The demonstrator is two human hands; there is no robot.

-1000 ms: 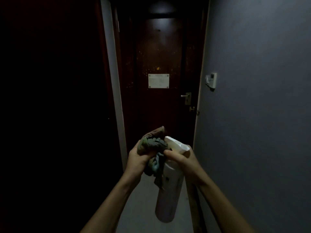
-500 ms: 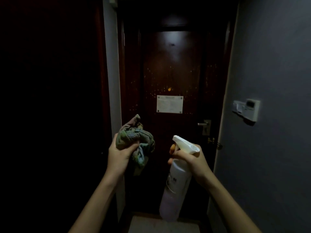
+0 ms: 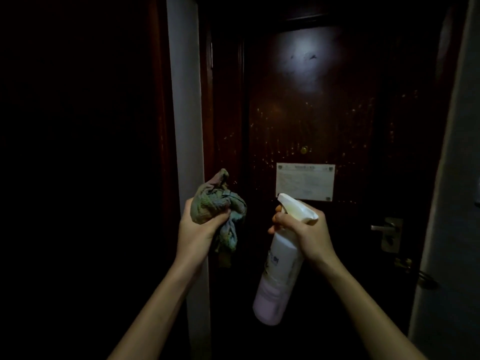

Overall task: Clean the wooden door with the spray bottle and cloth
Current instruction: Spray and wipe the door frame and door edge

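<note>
Closing on the wooden door (spraying seems next), left hand clutches cloth; right hand grips spray bottle.

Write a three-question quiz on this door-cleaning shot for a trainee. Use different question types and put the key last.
1. Multiple choice: what does the left hand hold?
A) a bunched cloth
B) a sponge
C) nothing
2. True or false: a paper notice is stuck on the door, to the left of the door handle as the camera sees it.
3. Short answer: which hand grips the spray bottle just below its trigger head?

Key: 1 A; 2 true; 3 the right hand.
</note>
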